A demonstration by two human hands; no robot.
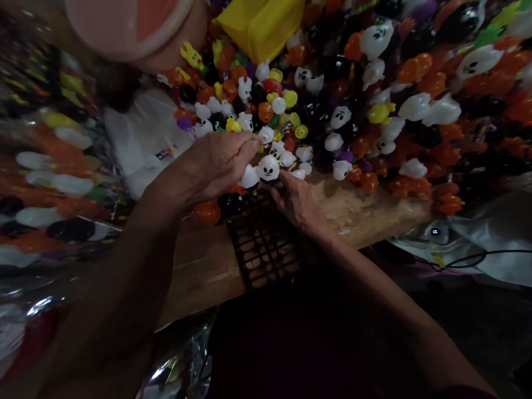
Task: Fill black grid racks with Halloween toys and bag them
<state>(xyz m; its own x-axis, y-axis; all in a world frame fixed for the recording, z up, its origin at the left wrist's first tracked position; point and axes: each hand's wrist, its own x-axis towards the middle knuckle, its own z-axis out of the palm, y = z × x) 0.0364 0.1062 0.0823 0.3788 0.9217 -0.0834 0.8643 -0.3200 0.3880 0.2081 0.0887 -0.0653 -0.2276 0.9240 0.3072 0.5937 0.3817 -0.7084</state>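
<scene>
While two hands (219,163) (297,203) flank one skull toy (268,168), one grid (267,241) lies near.

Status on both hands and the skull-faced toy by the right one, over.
Left hand over small toys, grip unclear. Right hand at the white skull-faced toy, firm hold not confirmed. Small toys crowd close around it.
</scene>
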